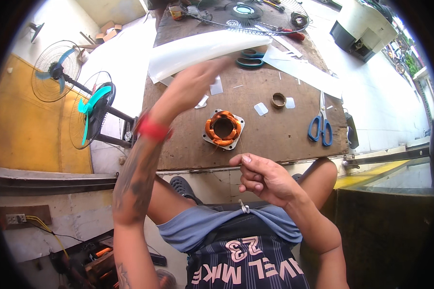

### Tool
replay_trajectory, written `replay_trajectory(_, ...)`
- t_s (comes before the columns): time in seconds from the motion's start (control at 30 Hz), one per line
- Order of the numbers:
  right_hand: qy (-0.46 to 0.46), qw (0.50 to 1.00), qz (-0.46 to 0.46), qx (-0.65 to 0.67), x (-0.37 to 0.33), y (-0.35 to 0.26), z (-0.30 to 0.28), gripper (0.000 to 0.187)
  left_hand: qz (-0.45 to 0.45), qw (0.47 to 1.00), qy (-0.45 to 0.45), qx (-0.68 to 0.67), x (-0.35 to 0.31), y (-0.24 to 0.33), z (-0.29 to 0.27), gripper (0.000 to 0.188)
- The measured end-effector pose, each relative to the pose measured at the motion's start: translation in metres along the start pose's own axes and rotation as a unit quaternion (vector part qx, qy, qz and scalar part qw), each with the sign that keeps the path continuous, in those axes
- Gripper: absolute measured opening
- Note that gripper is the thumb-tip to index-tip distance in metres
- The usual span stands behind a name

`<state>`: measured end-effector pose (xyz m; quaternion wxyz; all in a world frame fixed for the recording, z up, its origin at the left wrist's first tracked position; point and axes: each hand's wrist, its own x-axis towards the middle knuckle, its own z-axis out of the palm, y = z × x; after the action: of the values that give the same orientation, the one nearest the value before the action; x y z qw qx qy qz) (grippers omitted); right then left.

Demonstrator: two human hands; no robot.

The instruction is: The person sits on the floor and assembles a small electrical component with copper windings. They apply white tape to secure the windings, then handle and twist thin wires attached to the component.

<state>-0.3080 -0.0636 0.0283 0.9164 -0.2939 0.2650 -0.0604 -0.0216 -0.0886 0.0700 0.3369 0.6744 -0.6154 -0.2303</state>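
Observation:
A motor stator (pixel 236 138) with orange copper windings lies on the wooden table near its front edge. My left hand (pixel 197 83) reaches across the table, over the near side of a roll of clear plastic sheet (pixel 178 56). Motion smears its fingers, so whether it grips anything is unclear. Just in front of the stator, my right hand (pixel 269 177) is closed, thumb pressed to the index finger and the others curled. Anything in that pinch is too small to make out. A fine wire end shows between stator and hand.
Blue-handled scissors (pixel 320 127) lie on the right; dark-handled scissors (pixel 250 59) rest beside the plastic roll. A brown tape roll (pixel 278 100) sits among cut plastic pieces (pixel 261 109). A wire fan guard (pixel 246 14) covers the far end. Two fans (pixel 89 108) stand left.

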Motion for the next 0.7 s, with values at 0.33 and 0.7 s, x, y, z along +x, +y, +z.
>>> replay_trajectory(0.33, 0.005, 1.000, -0.006, -0.016, 0.007, 0.013, -0.001, 0.035, -0.277, 0.885, 0.183, -0.326, -0.231, -0.003, 0.069, 0.033)
replay_trajectory(0.7, 0.041, 0.978, -0.024, -0.202, 0.008, 0.018, -0.004, 0.036, -0.122, 0.971, 0.131, -0.160, -0.229, 0.055, 0.108, 0.022)
